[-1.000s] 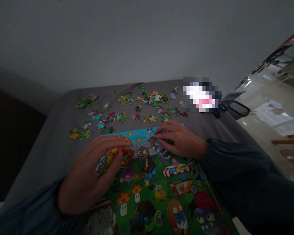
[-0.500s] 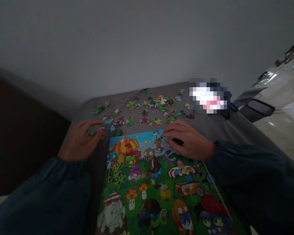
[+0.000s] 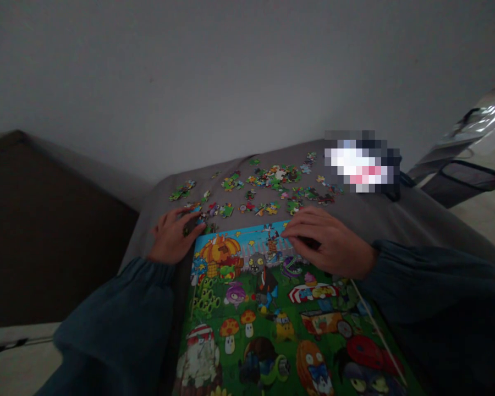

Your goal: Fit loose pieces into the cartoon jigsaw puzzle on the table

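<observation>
Grey cloth [image 3: 379, 220] bears loose pieces [image 3: 272, 179]; left hand [image 3: 171, 239] pinches one, right hand [image 3: 330, 245] unclenched on puzzle [image 3: 272, 324]

The right hand [image 3: 334, 245] lies flat over the far right corner of the assembled puzzle [image 3: 272, 308], hiding what is printed there and whether it grips anything. Under the left hand [image 3: 172, 237], the fingertips blur into a few loose pieces [image 3: 268, 179], so any hold is unclear. Nearer than both hands, the bottom edge cuts the puzzle off. Beyond the right hand sits a pixelated patch [image 3: 361, 162], unreadable.
</observation>
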The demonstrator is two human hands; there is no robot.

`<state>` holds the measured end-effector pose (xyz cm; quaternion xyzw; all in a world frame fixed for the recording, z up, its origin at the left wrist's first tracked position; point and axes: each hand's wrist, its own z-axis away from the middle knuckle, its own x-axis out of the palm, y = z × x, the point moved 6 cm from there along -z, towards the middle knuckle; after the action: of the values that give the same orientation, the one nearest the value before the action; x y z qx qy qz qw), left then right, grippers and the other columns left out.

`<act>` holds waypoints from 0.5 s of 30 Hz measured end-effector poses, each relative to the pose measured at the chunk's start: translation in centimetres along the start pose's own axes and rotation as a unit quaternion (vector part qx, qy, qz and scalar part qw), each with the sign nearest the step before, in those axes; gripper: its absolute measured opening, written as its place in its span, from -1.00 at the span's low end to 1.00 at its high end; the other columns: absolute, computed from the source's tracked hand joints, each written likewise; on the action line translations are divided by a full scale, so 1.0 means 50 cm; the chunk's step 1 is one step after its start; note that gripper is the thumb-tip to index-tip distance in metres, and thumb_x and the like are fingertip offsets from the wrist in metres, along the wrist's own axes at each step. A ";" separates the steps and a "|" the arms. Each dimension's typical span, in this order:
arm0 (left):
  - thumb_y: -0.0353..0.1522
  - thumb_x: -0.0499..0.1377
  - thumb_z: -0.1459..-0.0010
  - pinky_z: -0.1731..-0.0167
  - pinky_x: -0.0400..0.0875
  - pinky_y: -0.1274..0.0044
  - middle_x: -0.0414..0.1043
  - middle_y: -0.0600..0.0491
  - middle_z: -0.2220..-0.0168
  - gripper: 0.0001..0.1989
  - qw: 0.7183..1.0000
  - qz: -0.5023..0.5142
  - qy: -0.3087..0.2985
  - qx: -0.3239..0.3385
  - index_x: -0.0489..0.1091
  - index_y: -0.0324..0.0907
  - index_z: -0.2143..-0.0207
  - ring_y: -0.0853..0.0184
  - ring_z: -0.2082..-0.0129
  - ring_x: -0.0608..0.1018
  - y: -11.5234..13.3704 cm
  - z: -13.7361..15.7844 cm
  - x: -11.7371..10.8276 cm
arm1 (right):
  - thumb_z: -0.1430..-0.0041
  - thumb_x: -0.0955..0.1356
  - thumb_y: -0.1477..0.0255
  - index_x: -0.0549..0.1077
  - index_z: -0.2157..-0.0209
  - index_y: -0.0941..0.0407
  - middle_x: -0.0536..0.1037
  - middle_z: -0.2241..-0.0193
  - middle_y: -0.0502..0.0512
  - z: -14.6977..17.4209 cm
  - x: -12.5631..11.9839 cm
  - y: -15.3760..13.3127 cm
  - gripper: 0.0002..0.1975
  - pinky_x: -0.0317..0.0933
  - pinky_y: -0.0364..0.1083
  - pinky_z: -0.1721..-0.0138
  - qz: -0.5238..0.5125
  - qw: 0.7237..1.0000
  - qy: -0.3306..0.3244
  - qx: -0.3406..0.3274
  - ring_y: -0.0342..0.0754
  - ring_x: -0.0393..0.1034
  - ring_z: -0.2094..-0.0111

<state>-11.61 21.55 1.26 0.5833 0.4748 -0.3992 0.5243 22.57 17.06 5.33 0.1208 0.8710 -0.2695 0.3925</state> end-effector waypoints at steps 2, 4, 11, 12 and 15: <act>-0.04 0.18 -0.26 -0.23 0.23 -0.18 0.42 -0.14 -0.28 -0.55 1.000 0.004 0.013 -0.002 0.59 0.00 -0.08 -0.24 -0.33 0.34 -0.006 -0.007 0.001 | -0.36 0.33 0.54 0.61 0.17 0.17 0.67 0.24 0.15 0.000 0.001 0.002 -0.82 0.37 0.12 0.00 -0.002 1.000 0.001 -0.002 0.06 0.50 0.16; -0.06 0.20 -0.25 -0.26 0.20 -0.17 0.44 -0.14 -0.27 -0.57 0.999 0.009 0.033 0.003 0.59 -0.04 -0.05 -0.22 -0.33 0.34 -0.010 -0.011 -0.004 | -0.36 0.33 0.54 0.61 0.17 0.18 0.67 0.24 0.16 -0.001 0.000 0.005 -0.82 0.38 0.12 0.01 -0.002 1.000 0.005 -0.002 0.07 0.50 0.16; -0.03 0.16 -0.37 0.12 0.59 0.40 0.65 0.02 0.17 -0.52 0.963 0.112 0.035 0.242 0.48 -0.08 -0.17 0.22 0.21 0.66 0.147 0.091 -0.070 | -0.39 0.35 0.38 0.58 0.00 0.18 0.68 0.18 0.17 -0.011 -0.010 -0.004 -0.73 0.44 0.03 0.12 -0.175 0.973 -0.023 0.148 -0.01 0.53 0.22; -0.07 0.15 -0.40 0.17 0.58 0.46 0.65 0.04 0.16 -0.58 0.941 0.122 0.038 0.314 0.47 -0.05 -0.18 0.27 0.22 0.67 0.193 0.129 -0.082 | -0.39 0.36 0.33 0.55 -0.07 0.17 0.69 0.18 0.15 -0.008 -0.002 -0.013 -0.69 0.45 -0.02 0.21 -0.246 0.948 -0.048 0.196 -0.06 0.53 0.29; -0.24 0.09 -0.48 0.12 0.55 0.56 0.65 0.08 0.18 -0.69 0.892 0.135 0.053 0.427 0.43 -0.05 -0.18 0.38 0.20 0.64 0.288 0.228 -0.102 | -0.29 0.46 0.26 0.50 -0.16 0.13 0.69 0.15 0.12 0.001 0.030 -0.071 -0.54 0.45 -0.10 0.23 -0.421 0.863 -0.128 0.248 -0.09 0.56 0.27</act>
<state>1.60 9.57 8.04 0.8297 0.2023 -0.4577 0.2473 20.14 14.10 5.50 -0.1991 0.6854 -0.6295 0.3070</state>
